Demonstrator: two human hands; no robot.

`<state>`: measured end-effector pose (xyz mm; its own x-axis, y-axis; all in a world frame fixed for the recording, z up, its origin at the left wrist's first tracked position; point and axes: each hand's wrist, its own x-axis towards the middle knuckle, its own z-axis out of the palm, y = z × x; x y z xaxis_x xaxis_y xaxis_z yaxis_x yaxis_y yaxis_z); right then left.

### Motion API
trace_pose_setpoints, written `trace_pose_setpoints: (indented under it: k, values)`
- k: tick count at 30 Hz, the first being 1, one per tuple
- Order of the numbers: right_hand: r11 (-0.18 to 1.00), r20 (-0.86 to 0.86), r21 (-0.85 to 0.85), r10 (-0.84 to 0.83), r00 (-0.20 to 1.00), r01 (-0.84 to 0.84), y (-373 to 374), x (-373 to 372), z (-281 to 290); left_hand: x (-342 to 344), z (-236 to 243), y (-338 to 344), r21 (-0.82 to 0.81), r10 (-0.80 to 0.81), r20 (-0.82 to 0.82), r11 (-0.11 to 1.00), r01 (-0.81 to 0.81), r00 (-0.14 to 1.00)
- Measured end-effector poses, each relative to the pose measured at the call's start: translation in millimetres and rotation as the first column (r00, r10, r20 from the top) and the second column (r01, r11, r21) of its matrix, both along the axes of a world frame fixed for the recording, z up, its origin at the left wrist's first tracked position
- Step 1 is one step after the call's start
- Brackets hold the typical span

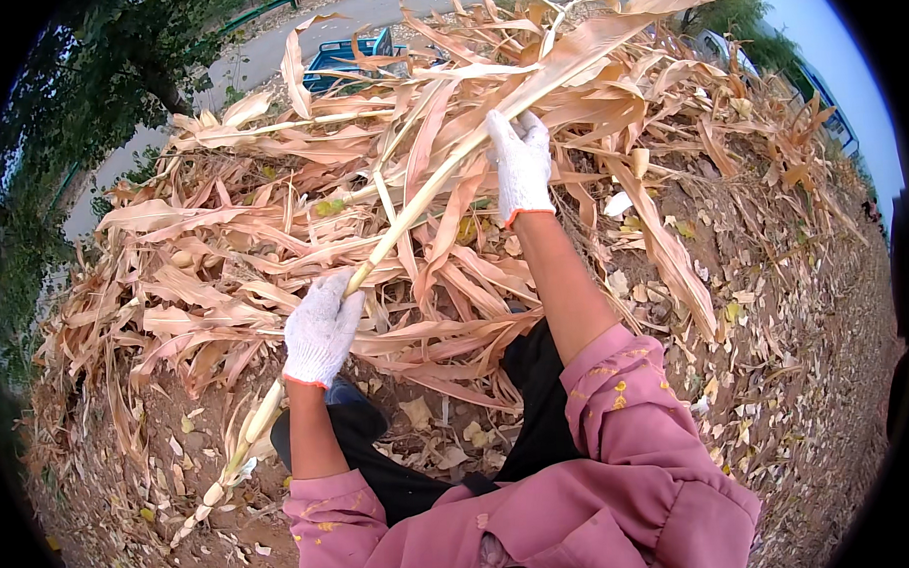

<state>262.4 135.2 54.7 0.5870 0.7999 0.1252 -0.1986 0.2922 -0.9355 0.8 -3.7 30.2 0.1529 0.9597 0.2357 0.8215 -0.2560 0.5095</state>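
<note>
stalk is held slantwise across dry leaf pile | gripped by left hand low, right hand higher | risk: stalk could be snapped if over-bent; upper leaves could be torn if snagged

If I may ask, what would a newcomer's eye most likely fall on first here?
Probably the long pale stalk slanting from lower left to upper right, gripped by the white-gloved left hand near its lower part and the white-gloved right hand higher up. Behind it, dry tan leaves spread across the upper middle. The pink garment stands out at the bottom.
</note>
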Motion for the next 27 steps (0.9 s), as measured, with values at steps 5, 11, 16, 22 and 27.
trace_pose_setpoints:
  k: [5,11,16,22,27]
  values:
    - [0.985,-0.138,-0.109,0.122,0.983,-0.138,-1.6,13.1,0.7,5.5,2.5,-2.0,-0.096,0.022,0.019,0.995,-0.02,1.0]
    - [0.994,-0.063,-0.054,0.094,0.994,-0.097,1.2,16.1,-3.1,6.1,-5.1,-2.0,-0.131,0.035,0.012,0.991,-0.033,0.999]
    - [0.987,0.098,0.109,0.109,0.989,-0.12,-5.0,4.4,-5.2,3.3,-0.9,-1.8,-0.127,0.07,0.028,0.99,-0.066,0.997]
    - [0.95,0.939,0.15,-0.051,0.34,-0.273,-48.0,-39.8,14.9,7.7,-12.8,1.6,-0.154,0.071,-0.043,0.985,-0.077,0.997]
    - [0.938,0.938,0.066,0.058,0.343,-0.339,-62.8,-63.3,1.4,21.6,5.1,7.8,-0.325,0.09,-0.149,0.936,-0.135,0.985]
